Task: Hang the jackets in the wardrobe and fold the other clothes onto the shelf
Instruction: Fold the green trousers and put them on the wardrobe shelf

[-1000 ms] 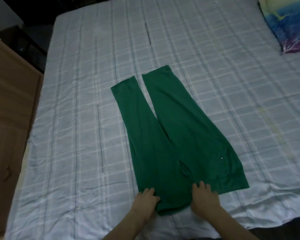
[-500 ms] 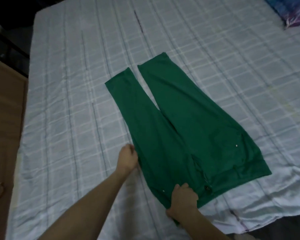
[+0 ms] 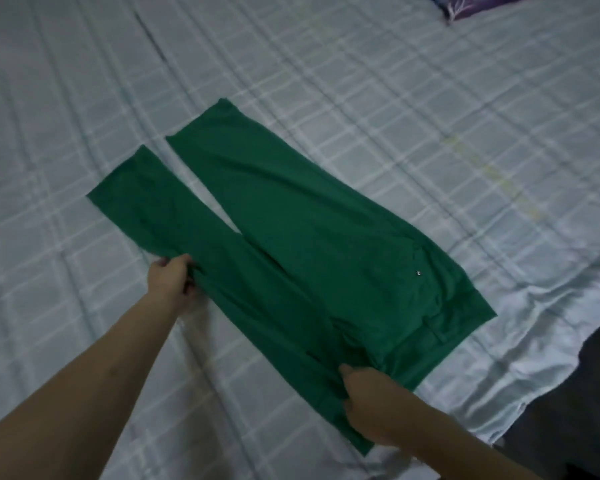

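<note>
A: Entry. Green trousers (image 3: 291, 244) lie flat on the checked bedsheet (image 3: 430, 116), centre of the frame, legs running toward the upper left, waistband toward the lower right. The two legs are split apart, with a sliver of sheet showing between them.

B: Hands?

A: Left hand (image 3: 172, 282), left of centre, has its fingers curled round the outer edge of the nearer leg, about mid-length, with a small bunch of cloth gathered in the grip. Right hand (image 3: 371, 403), lower centre, is closed on the near corner of the waistband; the thumb lies on top of the cloth, and the fingers underneath are hidden.

B: Step in hand?

A: Judged as the first fold of the trousers: lengthwise, one leg over the other. Both grips sit on the same long edge, which fits lifting that side.

B: Next move calls for?

A: Probably raising that edge with both hands together and carrying it across to the far leg, seams matched, then smoothing. The cloth looks thin and limp, so the unheld cuff in the upper left may lag or crumple.

B: Other notes?

A: A patterned pillow (image 3: 478, 5) is at the top right corner. No wardrobe or shelf in view. Frame is dim and slightly blurred.
</note>
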Tool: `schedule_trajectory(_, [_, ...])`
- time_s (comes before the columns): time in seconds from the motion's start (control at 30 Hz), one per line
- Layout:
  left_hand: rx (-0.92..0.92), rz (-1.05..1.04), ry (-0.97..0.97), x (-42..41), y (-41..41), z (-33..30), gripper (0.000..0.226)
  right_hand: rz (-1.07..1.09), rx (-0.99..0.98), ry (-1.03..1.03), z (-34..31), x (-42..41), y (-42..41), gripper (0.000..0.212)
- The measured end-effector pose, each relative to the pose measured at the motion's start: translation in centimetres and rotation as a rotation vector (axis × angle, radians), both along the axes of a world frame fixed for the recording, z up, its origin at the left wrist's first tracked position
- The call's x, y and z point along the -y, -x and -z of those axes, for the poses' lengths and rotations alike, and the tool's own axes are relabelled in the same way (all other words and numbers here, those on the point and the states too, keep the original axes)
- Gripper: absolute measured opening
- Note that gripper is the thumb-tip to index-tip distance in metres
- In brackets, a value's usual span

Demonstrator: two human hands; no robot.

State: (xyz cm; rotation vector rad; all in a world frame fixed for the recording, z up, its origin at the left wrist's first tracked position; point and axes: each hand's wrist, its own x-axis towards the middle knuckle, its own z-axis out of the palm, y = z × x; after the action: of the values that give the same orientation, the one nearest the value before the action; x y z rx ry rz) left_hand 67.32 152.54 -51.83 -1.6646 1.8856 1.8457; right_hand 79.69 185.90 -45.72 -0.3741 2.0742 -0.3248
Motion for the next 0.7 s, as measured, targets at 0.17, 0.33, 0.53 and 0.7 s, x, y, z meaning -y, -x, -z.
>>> schedule_trajectory(0.17, [-0.224, -0.157, 0.093, -1.4, 3.8, -2.8, 0.044, 0.14, -0.098, 0.203, -2.1, -3.2, 1.7, 0.028])
schedule_trajectory(0.33, [-0.286, -0.014, 0.296, -7.9, 10.1, -6.4, 0.048, 0.288, -0.14, 0.3, -4.6, -7.5, 5.6, 0.028])
schedule_trajectory(0.53, [-0.213, 0.414, 0.312, -16.8, 18.1, -5.3, 0.025, 0.404, -0.319, 0.122, -3.0, -15.3, 10.1, 0.042])
schedule_trajectory(0.7, [0.085, 0.847, 0.349, -20.8, 19.7, -1.5, 0.045, 0.338, -0.541, -0.081, 1.8, -18.5, 11.5, 0.078])
